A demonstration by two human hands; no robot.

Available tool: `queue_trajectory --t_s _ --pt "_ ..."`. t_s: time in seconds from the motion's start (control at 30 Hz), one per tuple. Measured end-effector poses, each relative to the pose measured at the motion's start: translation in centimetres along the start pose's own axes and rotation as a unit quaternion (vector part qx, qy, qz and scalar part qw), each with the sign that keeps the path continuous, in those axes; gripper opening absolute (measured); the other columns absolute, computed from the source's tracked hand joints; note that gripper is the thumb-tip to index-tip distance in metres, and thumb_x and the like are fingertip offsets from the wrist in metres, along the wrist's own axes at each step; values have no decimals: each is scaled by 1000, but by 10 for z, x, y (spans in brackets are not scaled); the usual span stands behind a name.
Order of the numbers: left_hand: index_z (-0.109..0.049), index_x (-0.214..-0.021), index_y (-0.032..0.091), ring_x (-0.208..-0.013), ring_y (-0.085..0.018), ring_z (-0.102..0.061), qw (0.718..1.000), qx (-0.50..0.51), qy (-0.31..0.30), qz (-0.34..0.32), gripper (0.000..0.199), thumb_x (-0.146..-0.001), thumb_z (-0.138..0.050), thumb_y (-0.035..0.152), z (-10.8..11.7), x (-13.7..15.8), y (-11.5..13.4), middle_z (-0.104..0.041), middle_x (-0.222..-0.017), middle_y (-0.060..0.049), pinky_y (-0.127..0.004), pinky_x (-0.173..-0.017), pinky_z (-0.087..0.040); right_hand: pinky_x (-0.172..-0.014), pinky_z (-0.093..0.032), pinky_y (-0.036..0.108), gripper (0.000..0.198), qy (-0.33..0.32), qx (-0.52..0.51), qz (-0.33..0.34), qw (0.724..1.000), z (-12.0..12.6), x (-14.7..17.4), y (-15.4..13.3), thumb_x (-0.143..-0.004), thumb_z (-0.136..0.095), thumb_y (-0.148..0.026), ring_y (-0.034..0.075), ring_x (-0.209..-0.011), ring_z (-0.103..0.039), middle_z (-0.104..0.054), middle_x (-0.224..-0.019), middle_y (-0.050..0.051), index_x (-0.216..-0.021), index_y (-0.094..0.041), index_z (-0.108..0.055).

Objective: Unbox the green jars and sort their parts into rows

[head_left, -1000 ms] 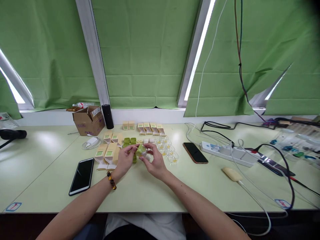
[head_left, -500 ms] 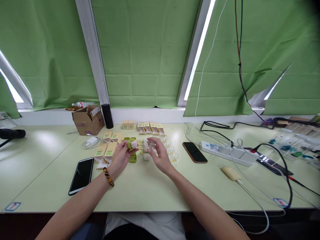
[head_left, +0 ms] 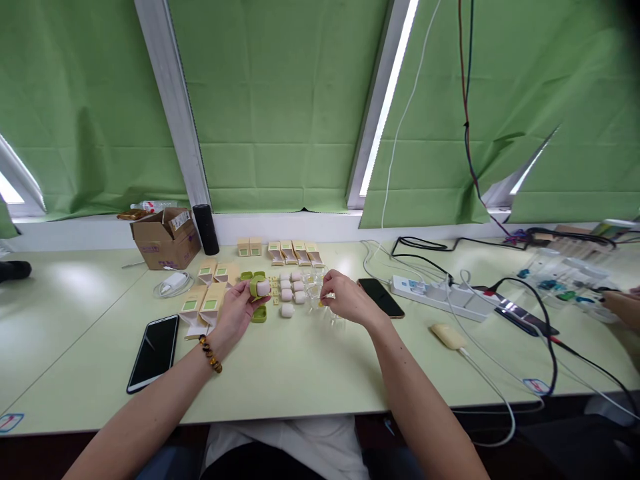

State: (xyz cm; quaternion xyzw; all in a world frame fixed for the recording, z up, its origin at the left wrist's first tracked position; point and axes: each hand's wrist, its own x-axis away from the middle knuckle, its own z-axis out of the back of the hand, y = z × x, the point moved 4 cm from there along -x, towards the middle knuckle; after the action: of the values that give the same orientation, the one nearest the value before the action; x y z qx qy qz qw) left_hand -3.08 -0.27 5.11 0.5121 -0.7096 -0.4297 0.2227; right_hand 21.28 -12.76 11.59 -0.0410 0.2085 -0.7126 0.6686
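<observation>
My left hand [head_left: 237, 308] grips a green square case [head_left: 254, 287] with a pinkish-white block [head_left: 263, 288] seated in it. My right hand [head_left: 349, 297] is closed, its fingertips pinching a clear plastic piece with a yellow spot [head_left: 321, 304]. Around those fingers sit several other clear plastic pieces [head_left: 313, 279], partly hidden. Several white blocks [head_left: 287, 310] stand in rows between my hands. Small yellowish squares [head_left: 275, 292] form a column left of them. More green square parts [head_left: 259, 314] lie behind and below my left hand.
Small cream boxes with green labels [head_left: 191, 305] stand at left and at the back. Phones [head_left: 154, 352] [head_left: 381, 298] lie on both sides. A carton [head_left: 165, 243], black cylinder [head_left: 206, 230], power strip [head_left: 440, 297] and loose cables surround the work. Another person's hand [head_left: 623, 307] shows far right.
My right hand has moved right, from above the white blocks to the clear plastic pieces, and its fingers have closed. My left hand still holds the green case. The view has shifted slightly.
</observation>
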Motion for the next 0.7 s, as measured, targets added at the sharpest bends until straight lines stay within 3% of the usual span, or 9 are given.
queue_trajectory --t_s 0.17,0.37,0.7 --pt "-73 -101 15 -93 -19 -72 1000 -3 -2 -4 20 -87 -79 27 1 0 -1 -74 -112 -11 -36 -82 -67 -84 -41 35 18 -50 147 22 988 -3 2 -13 -77 -72 -8 24 -95 -68 -76 -102 9 -74 -23 -81" --pt "-73 -99 15 -93 -20 -72 1000 -5 4 -5 22 -85 -81 29 0 1 -1 -74 -109 -11 -40 -84 -67 -84 -38 36 21 -84 181 31 979 -12 2 -17 -72 -72 -4 27 -98 -67 -79 -96 10 -73 -23 -80" --pt "-73 -99 15 -95 -21 -73 1000 -9 10 5 23 -85 -82 30 -4 3 1 -74 -114 -12 -41 -85 -66 -84 -36 37 18 -92 226 24 969 -18 2 -10 -77 -68 -5 28 -95 -68 -78 -94 14 -77 -19 -78"
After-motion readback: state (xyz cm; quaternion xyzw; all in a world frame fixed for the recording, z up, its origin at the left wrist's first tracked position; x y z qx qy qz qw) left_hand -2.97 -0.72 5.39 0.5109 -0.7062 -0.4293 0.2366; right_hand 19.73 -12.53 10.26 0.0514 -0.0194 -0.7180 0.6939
